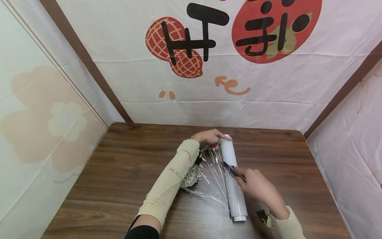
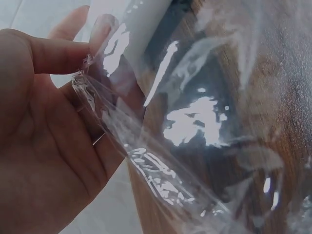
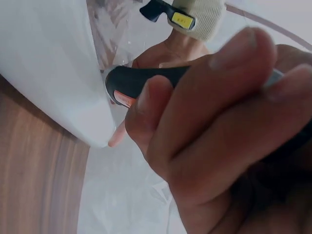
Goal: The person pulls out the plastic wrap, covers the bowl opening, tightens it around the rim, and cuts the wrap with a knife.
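A white roll of cling film (image 1: 234, 189) lies lengthwise on the table, with a clear sheet of film (image 1: 209, 187) drawn out to its left. My left hand (image 1: 209, 136) is at the roll's far end, an extended finger touching it. Gathered film (image 2: 92, 92) is pinched between thumb and fingers in the left wrist view. My right hand (image 1: 258, 186) grips a slim black tool, apparently a utility knife (image 1: 231, 168), its tip against the film beside the roll; any blade is hidden. A round patterned object (image 1: 191, 176) sits partly under the film and left forearm.
The brown wooden table (image 1: 128, 186) meets a white printed cloth wall (image 1: 185, 111) behind, with more cloth at both sides. Pale sleeves (image 1: 168, 179) cover both forearms. Table surface shows on either side of the roll.
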The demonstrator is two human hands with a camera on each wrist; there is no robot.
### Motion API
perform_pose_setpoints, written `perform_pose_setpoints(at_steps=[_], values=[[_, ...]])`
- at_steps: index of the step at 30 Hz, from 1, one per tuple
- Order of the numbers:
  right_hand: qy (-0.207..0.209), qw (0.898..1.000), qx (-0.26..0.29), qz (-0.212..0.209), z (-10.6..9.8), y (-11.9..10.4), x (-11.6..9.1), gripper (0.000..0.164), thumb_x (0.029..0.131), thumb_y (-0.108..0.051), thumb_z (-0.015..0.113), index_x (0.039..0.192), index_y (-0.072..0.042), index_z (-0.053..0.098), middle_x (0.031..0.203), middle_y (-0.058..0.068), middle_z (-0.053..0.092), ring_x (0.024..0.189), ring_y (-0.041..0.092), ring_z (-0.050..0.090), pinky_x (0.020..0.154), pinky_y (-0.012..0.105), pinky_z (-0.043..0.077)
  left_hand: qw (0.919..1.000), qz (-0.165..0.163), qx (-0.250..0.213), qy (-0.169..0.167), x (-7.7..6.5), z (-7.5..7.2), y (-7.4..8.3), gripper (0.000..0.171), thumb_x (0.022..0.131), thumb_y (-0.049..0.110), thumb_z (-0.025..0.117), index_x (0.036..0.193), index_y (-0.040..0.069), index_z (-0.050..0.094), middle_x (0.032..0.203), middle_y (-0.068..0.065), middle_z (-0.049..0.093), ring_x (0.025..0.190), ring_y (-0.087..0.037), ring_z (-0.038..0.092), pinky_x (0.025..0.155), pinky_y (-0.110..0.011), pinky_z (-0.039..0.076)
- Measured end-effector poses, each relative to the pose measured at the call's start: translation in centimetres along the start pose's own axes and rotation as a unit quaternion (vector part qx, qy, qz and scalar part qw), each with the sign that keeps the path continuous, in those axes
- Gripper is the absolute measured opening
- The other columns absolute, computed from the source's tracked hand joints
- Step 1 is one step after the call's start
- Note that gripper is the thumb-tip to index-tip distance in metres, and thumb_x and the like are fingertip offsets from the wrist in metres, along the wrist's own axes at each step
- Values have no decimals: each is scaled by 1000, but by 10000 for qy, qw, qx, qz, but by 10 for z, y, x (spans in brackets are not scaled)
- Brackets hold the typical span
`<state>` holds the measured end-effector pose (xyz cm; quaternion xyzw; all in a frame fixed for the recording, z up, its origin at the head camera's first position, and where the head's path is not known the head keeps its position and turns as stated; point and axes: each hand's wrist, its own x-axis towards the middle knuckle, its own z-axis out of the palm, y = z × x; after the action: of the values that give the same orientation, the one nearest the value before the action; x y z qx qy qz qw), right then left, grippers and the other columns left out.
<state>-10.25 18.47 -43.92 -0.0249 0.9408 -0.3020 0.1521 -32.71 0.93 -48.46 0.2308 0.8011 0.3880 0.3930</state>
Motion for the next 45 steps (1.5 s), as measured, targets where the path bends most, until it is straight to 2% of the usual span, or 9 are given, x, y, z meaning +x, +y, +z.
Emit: perform_pose_setpoints(at_steps=[9,16,21,25,27,31,38,42,45], values=[[240,9986,-424,-219,13,-1,-32,43,93,-18,64,136,-17,60,61,0,51,47,12,43,44,27,35,9991,-68,-421,-24,-1,2,1,67,88,-11,33,132,29,63,54,-9,52,48,-17,45,50,-32,39],[526,9939,-739,-627,23,1,-54,42,89,-17,69,131,-18,64,67,-1,60,58,10,45,55,26,39,9985,-38,-549,16,-1,3,0,70,84,-14,32,133,26,63,53,-8,49,46,-16,43,48,-31,35],[566,9923,-818,-740,29,5,-65,41,89,-18,69,130,-18,65,64,-3,57,57,8,44,54,24,39,9982,-85,-600,48,0,4,-1,71,84,-13,30,132,27,64,51,-7,49,46,-15,41,47,-29,33],[344,9914,-805,-975,33,9,-74,40,90,-19,67,130,-14,64,59,-9,48,55,4,40,53,23,37,9981,-112,-605,63,1,4,-3,70,84,-13,31,132,28,64,51,-6,50,46,-14,42,47,-28,34],[194,9918,-751,-1019,34,11,-78,42,91,-19,66,132,-11,62,61,-9,50,54,3,40,53,23,37,9990,-73,-448,42,0,4,-3,69,85,-12,33,133,28,63,52,-6,51,46,-14,43,47,-27,37],[-171,9953,-581,-759,37,12,-86,47,91,-22,66,135,-7,59,63,-4,55,50,5,40,50,24,36,9997,-9,-236,-24,1,3,-3,68,85,-11,36,134,30,62,53,-6,53,47,-14,45,48,-26,39],[-205,9920,-799,-956,46,20,-98,44,91,-26,65,132,-9,61,65,-4,59,55,5,45,51,27,39,9997,177,159,29,0,2,-5,68,87,-11,35,134,30,61,53,-6,54,46,-14,45,47,-24,39],[-249,9933,-715,-875,50,24,-102,42,92,-25,63,131,-10,60,63,-6,56,55,5,46,50,29,40,9999,136,101,-1,-2,3,-3,68,88,-11,34,135,31,60,54,-8,54,46,-15,44,47,-26,39],[-335,9944,-649,-769,52,27,-104,43,91,-25,64,132,-12,60,68,-5,61,58,5,49,52,28,41,9997,142,204,30,-3,2,-1,69,88,-11,33,135,32,61,55,-8,55,46,-15,44,47,-27,38]])
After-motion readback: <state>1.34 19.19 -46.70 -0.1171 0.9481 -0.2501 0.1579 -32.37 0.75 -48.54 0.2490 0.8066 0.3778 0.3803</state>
